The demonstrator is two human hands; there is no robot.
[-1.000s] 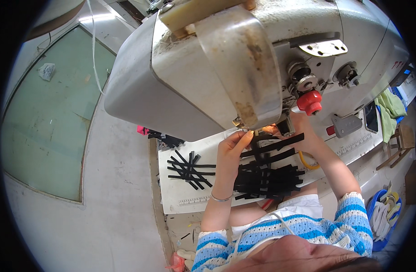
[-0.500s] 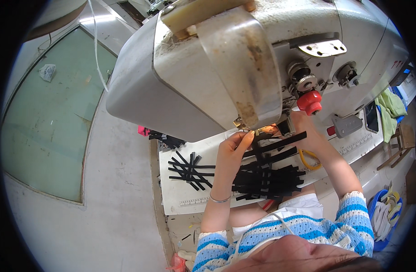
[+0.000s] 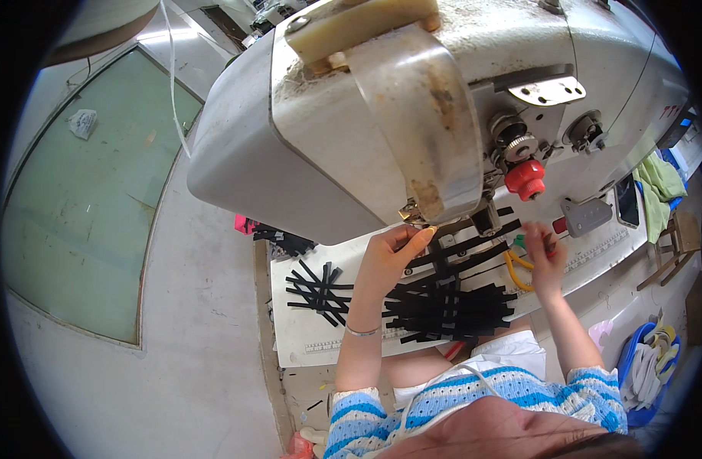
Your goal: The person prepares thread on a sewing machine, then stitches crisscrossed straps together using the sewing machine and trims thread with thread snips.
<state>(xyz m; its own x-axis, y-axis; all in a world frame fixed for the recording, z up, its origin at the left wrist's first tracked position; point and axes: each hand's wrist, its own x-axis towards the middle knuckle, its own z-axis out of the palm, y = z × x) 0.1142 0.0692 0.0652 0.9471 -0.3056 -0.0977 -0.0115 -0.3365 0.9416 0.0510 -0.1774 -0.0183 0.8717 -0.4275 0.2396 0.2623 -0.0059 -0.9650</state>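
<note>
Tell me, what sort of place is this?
Probably a sewing workshop: a large sewing machine overhangs a white worktable with ruler markings, and many black strips lie on it.

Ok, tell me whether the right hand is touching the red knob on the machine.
No, the right hand is below the red knob in the picture, with a visible gap between them.

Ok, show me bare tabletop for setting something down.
Flat white tabletop shows bare either side of crossed narrow black fabric strips: toward the pale ruler and toward the boxy white machine. Crowded: the dense black strip heap by the left hand.
</note>
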